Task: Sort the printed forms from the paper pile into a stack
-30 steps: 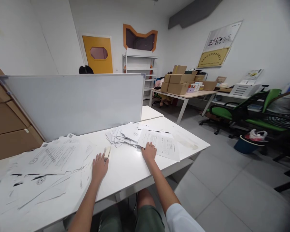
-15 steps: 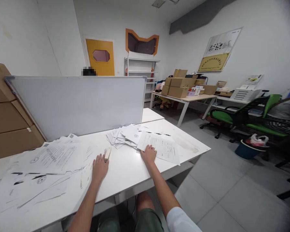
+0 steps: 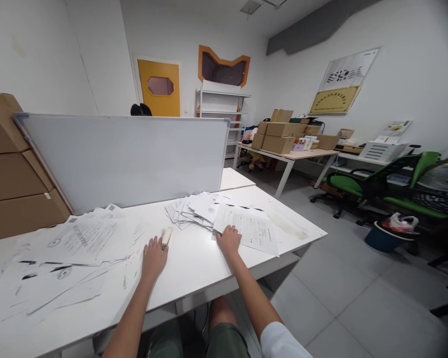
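I sit at a white table (image 3: pixel 194 263). My left hand (image 3: pixel 154 257) lies flat on it, fingers stretched out, fingertips touching a small white stapler (image 3: pixel 166 236). My right hand (image 3: pixel 229 241) rests palm down on the near edge of a printed sheet (image 3: pixel 248 229) that tops a fanned pile of papers (image 3: pixel 194 208); its fingers look spread. A second, larger spread of printed papers (image 3: pixel 67 253) covers the table to the left of my left hand.
A whiteboard panel (image 3: pixel 127 156) stands along the table's far side, with cardboard boxes (image 3: pixel 11 174) at its left. Someone's head (image 3: pixel 141 110) shows behind it. To the right are grey floor, green chairs (image 3: pixel 377 179), a blue bin (image 3: pixel 386 233) and a table with boxes (image 3: pixel 280 136).
The view has drifted a little; both hands stay where they were, the right one on the sheet, the left by the stapler.
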`<state>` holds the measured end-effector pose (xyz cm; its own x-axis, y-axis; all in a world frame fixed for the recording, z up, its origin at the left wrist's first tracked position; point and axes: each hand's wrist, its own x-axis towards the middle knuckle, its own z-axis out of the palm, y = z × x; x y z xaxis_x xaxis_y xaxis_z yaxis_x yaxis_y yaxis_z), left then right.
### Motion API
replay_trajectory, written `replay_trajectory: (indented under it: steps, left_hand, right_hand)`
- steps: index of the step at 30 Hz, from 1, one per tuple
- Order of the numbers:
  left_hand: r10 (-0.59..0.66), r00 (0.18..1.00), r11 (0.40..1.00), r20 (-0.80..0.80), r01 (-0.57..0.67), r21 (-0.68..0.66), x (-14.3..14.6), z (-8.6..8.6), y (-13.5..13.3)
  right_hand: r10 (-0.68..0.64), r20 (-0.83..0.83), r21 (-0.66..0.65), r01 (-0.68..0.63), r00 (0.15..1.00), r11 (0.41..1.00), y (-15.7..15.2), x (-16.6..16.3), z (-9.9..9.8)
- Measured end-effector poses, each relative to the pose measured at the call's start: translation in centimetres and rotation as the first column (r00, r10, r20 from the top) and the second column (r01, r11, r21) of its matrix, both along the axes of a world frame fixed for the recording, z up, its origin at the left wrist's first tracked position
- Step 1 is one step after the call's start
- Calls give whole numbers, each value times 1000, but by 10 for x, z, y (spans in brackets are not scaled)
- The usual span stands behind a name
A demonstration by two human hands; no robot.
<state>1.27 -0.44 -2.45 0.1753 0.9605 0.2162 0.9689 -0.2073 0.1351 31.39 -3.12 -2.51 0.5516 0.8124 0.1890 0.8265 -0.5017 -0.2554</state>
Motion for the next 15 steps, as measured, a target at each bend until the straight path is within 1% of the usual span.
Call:
replay_trajectory:
  steps: [6,11,15]
  left_hand:
    - [-2,1000,1000,13,1,23,0,-3,1]
    - [1,1000,1000,21,-1,4,0,-2,0]
    - [6,999,1000,32,-7,13,1,-2,0]
  right_hand:
    - [-4,-16,47,4,1000,999,-1,2,-2]
    - [-6,-25,50,7,1000,999,-1,2,-3]
    - [-8,-30,49,9,1000,999,-2,2,-2]
